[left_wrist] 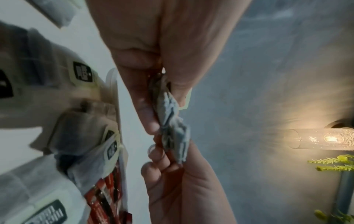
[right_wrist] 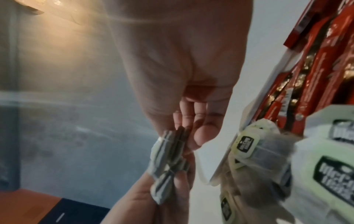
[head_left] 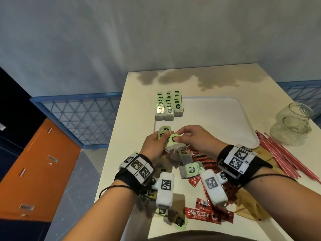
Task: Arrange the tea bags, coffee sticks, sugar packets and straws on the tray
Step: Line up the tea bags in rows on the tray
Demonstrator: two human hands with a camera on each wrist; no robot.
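Note:
A white tray [head_left: 217, 115] lies on the table, with rows of green-tagged tea bags [head_left: 169, 106] stacked at its far left corner. Over the tray's near left edge both hands hold one small bundle of tea bags [head_left: 171, 140]. My left hand [head_left: 163, 137] grips it from the left; my right hand [head_left: 179, 136] pinches it from the right. The wrist views show the bundle edge-on [left_wrist: 170, 121] [right_wrist: 168, 159] between thumbs and fingers. Loose tea bags [head_left: 190, 169], red coffee sticks [head_left: 202, 214], brown sugar packets [head_left: 250, 207] and red straws [head_left: 281, 155] lie on the table.
Two glass jars [head_left: 293, 124] stand stacked at the table's right edge, beside the tray. A dark stain [head_left: 199, 79] marks the far tabletop. To the left the table drops off to a floor with an orange cabinet [head_left: 40, 171].

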